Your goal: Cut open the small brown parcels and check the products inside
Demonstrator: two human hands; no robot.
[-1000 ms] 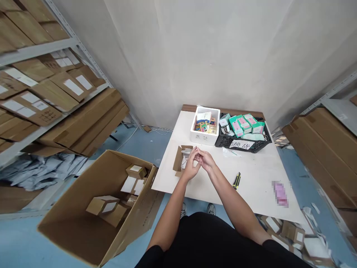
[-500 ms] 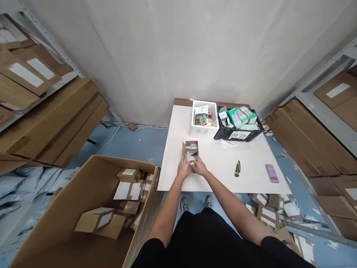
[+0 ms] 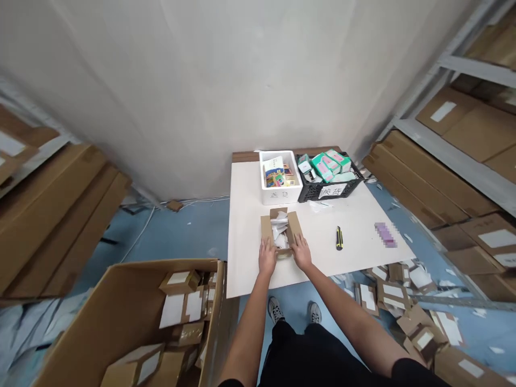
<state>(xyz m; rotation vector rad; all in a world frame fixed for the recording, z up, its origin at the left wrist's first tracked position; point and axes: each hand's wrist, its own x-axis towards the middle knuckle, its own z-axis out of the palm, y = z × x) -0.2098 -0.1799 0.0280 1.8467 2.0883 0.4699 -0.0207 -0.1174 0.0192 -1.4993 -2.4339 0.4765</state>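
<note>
A small cardboard box (image 3: 295, 226) lies near the front of the white table, its side flaps folded outward. Crumpled white paper (image 3: 279, 227) fills the inside; whatever lies beneath it is hidden. My left hand (image 3: 267, 258) holds the box at its left flap, the fingers over the cardboard. On the opposite side, my right hand (image 3: 301, 252) has hold of the right flap near the front corner. A black and yellow box cutter (image 3: 339, 238) rests on the table to the right of my right hand.
At the table's back stand a white bin (image 3: 281, 195) with booklets and a black crate (image 3: 305, 192) with green and pink boxes. A large carton (image 3: 161, 264) of parcels is at left. Shelves hold boxes on both sides; several parcels (image 3: 393, 295) litter the floor at right.
The box's side flaps have spread outward, showing more of the white paper. My hands have moved apart, from close together at its front to either side. The view has shifted.
</note>
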